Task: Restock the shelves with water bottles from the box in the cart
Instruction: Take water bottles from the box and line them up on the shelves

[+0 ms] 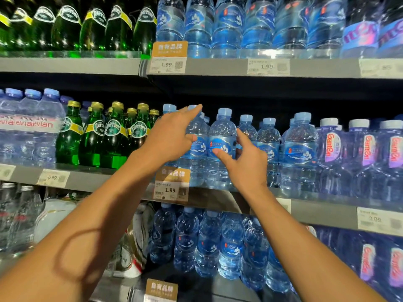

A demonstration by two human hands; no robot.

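I see both hands raised to the middle shelf (322, 211): my left hand (172, 136) has its fingers stretched over a blue-capped water bottle (196, 149), thumb against its label. My right hand (244, 162) is spread at the neighbouring bottle (222, 147), thumb touching the label. Green glass bottles (113, 136) stand to the left, purple-labelled bottles (357, 158) to the right.

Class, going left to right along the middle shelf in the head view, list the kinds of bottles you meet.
Evian water bottles → green Perrier bottles → blue-labelled water bottles, where the left hand and right hand reach → purple-labelled Ganten bottles.
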